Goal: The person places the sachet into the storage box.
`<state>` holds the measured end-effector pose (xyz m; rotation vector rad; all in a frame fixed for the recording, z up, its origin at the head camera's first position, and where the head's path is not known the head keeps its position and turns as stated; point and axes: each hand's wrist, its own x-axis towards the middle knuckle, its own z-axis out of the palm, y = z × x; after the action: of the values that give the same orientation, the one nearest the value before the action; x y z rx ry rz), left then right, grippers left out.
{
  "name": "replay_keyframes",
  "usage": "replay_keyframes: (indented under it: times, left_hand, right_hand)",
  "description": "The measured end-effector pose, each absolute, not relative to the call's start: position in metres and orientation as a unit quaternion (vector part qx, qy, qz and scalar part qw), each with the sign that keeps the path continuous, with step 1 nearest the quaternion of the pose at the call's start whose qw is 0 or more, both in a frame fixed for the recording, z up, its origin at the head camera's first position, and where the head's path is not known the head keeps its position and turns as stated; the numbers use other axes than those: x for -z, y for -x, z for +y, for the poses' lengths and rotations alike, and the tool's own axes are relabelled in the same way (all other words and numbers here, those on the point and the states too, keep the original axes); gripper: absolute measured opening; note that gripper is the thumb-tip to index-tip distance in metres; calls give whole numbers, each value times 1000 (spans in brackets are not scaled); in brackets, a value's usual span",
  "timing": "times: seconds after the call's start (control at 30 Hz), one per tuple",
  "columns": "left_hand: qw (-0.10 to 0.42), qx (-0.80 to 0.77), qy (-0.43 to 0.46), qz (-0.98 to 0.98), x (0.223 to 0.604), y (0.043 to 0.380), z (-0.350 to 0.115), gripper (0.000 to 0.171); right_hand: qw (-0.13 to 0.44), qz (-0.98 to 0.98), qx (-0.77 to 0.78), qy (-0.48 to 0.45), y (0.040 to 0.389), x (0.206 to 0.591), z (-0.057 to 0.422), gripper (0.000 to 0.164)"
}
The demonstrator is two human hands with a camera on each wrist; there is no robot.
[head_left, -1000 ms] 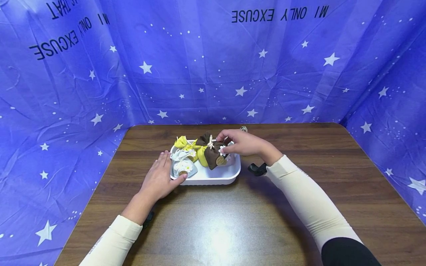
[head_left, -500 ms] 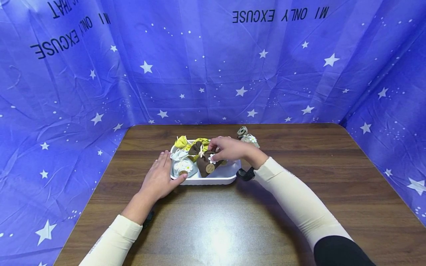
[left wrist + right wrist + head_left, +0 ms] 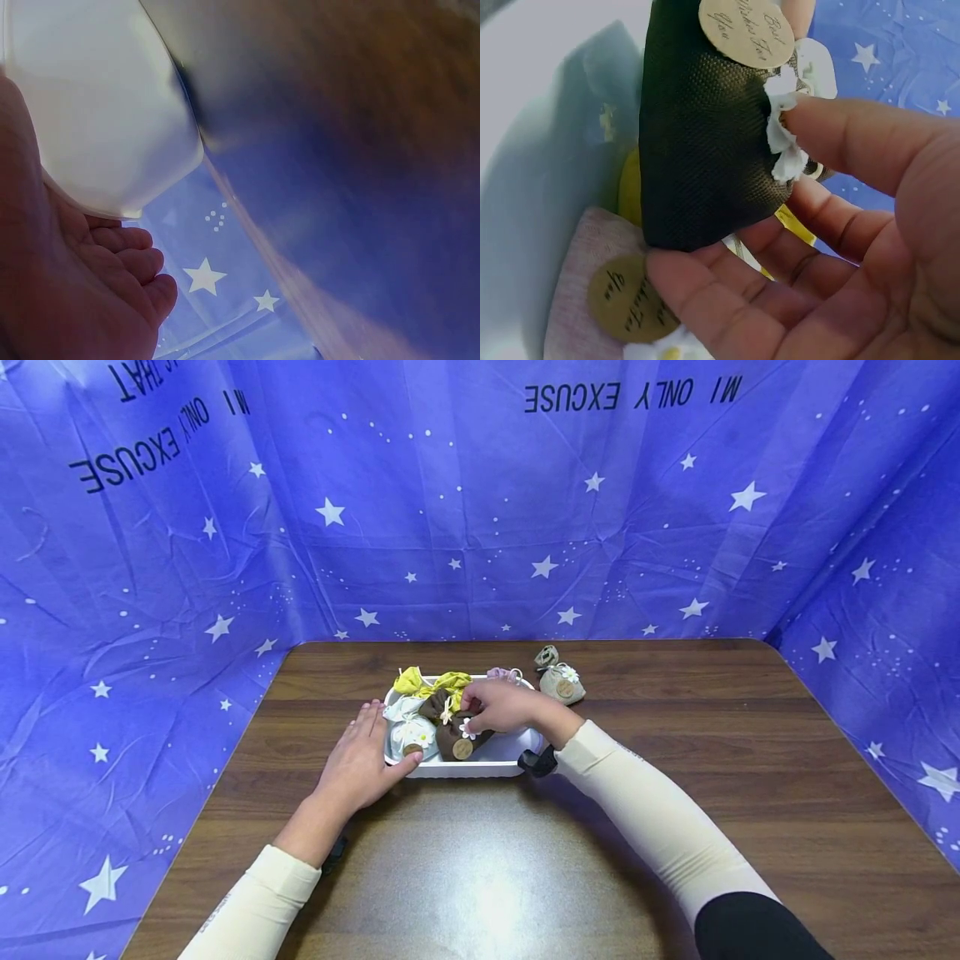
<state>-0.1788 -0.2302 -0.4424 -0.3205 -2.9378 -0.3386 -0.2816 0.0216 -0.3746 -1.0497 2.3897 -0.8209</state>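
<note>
A white oblong tray [image 3: 472, 769] stands on the table with several small drawstring pouches in it. My left hand [image 3: 358, 764] rests along its left end, fingers straight, thumb on the front rim. In my right hand [image 3: 502, 706] I hold a brown pouch [image 3: 705, 142] with a round tag and white flower, pinched between thumb and fingers. It sits in the tray's middle, right beside a pale blue pouch [image 3: 408, 732]. Yellow pouches [image 3: 408, 681] lie behind them. A lilac pouch [image 3: 570, 300] is partly hidden by my right hand in the head view.
A beige pouch [image 3: 558, 687] with a flower and round tag lies on the wooden table [image 3: 675, 760], just right of the tray. Behind the table hangs a blue curtain [image 3: 480, 527] with white stars.
My right hand has carried the brown pouch leftward and toward me, down beside the pale blue one. The beige and lilac pouches have come into sight. My left hand has stayed put.
</note>
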Motion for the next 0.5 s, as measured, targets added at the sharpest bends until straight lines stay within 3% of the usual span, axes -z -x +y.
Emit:
replay_keyframes:
  times: [0.5]
  left_hand:
    - [77, 121, 108, -984, 442, 178, -231, 102]
  right_hand:
    - [182, 870, 238, 393, 279, 386, 16, 22]
